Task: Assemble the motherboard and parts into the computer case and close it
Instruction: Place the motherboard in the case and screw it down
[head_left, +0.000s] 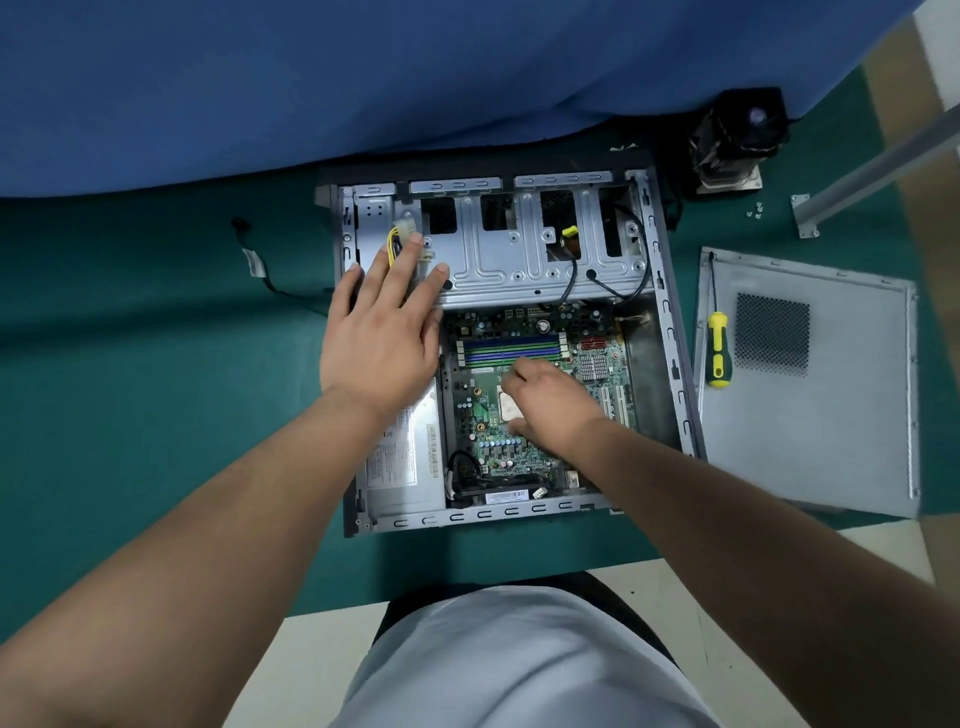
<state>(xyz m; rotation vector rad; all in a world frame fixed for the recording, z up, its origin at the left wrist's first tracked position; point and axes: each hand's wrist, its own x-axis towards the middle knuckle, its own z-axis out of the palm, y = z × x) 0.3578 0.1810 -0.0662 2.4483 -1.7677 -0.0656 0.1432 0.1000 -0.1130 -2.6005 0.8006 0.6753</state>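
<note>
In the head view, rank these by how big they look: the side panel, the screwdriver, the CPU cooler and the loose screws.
Largest to smallest, as they appear:
1. side panel
2. CPU cooler
3. screwdriver, long but thin, so close to the cooler; that order is unsure
4. loose screws

My right grip hiding its fingertips and part of the CPU, screws too small to count, label print unreadable
</note>
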